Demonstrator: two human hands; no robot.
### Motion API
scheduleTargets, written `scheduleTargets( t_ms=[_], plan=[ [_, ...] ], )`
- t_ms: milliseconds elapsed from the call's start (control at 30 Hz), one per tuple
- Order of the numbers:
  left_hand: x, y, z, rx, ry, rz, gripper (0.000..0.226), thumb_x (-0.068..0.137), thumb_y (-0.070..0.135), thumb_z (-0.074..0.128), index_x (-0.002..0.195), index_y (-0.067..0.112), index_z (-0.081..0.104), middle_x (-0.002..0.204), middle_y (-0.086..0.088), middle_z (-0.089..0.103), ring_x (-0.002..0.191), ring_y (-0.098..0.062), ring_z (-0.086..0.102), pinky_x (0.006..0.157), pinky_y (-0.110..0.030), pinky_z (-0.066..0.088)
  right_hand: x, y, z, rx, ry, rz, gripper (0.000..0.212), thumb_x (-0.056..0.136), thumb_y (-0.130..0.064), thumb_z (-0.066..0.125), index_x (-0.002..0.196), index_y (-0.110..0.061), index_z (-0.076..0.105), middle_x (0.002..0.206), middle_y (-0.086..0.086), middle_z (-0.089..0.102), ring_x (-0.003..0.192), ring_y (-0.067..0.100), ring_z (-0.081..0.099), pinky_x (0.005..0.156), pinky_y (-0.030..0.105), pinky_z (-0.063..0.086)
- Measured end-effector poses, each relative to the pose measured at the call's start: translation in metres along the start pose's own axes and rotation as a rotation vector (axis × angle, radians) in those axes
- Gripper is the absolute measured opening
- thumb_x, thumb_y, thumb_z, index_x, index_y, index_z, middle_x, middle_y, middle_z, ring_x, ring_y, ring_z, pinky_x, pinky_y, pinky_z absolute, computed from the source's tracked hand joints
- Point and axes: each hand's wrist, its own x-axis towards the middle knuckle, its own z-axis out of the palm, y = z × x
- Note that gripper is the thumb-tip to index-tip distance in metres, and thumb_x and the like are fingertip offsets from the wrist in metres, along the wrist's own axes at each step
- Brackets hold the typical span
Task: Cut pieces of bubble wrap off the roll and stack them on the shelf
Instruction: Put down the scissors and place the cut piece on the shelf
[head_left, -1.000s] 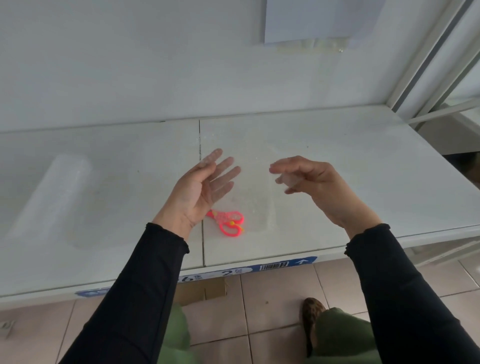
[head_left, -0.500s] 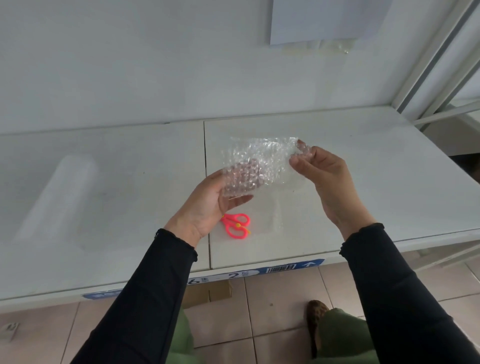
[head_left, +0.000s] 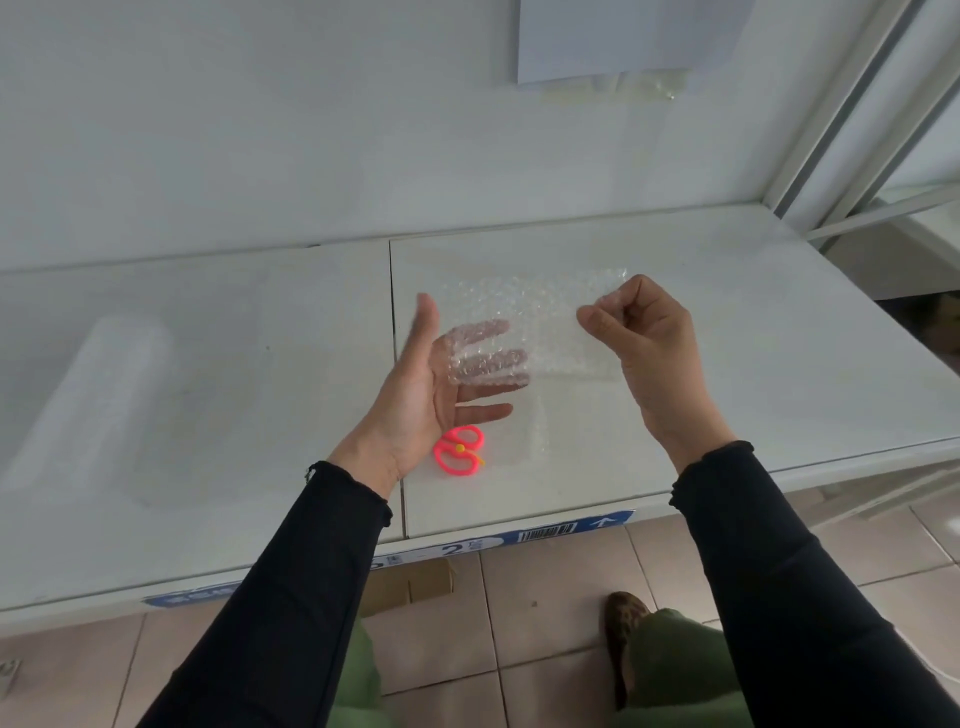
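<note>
Bubble wrap piece (head_left: 540, 317) held above the shelf (head_left: 753, 338): the right hand (head_left: 644, 332) pinches its upper corner, while the left hand (head_left: 426, 384) is spread behind it. Pink scissors (head_left: 460, 451) lie on the shelf beneath, and the roll (head_left: 98, 395) lies at far left.

Clear bubble wrap piece (head_left: 535, 312) hangs spread above the white shelf (head_left: 753, 364); the roll (head_left: 88, 405) lies far left
</note>
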Motion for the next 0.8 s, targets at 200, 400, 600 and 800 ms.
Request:
scheduleTargets(
  t_ms=[200,400,600,800],
  plan=[
    [0.004,-0.01,0.01,0.199,0.149,0.138,0.016,0.093,0.012,0.069,0.109,0.008,0.068,0.099,-0.012,0.08,0.093,-0.022,0.078,0.076,-0.027,0.061,-0.001,-0.001,-0.009,-0.074,0.068,-0.066,0.023,0.087,-0.008,0.075,0.087,-0.013,0.052,0.072,0.01,0.05,0.071,0.025,0.045,0.069,0.038,0.042],
    [0.012,-0.022,0.031,0.218,0.25,0.22,0.007,0.093,0.006,0.069,0.1,0.004,0.069,0.085,-0.012,0.079,0.077,-0.021,0.077,0.069,-0.025,0.061,0.0,0.001,-0.019,-0.061,0.138,-0.009,0.044,0.092,-0.013,0.071,0.128,-0.02,0.046,0.076,-0.001,0.061,0.07,0.017,0.058,0.071,0.028,0.052],
    [0.042,-0.041,0.063,0.167,0.359,0.237,0.014,0.095,0.005,0.068,0.104,-0.006,0.066,0.092,-0.02,0.077,0.077,-0.025,0.075,0.073,-0.029,0.062,0.005,0.011,-0.052,-0.013,0.041,0.361,0.053,0.091,-0.029,0.073,0.136,-0.019,0.048,0.108,0.005,0.073,0.086,0.016,0.069,0.074,0.028,0.054],
    [0.101,-0.047,0.098,0.285,0.333,0.188,0.018,0.09,0.012,0.068,0.08,0.004,0.055,0.077,-0.01,0.06,0.069,-0.021,0.059,0.077,-0.038,0.057,0.033,0.028,-0.101,-0.154,0.199,0.313,0.039,0.091,-0.007,0.068,0.127,-0.01,0.053,0.093,0.011,0.064,0.069,0.013,0.059,0.066,0.022,0.053]
  ],
)
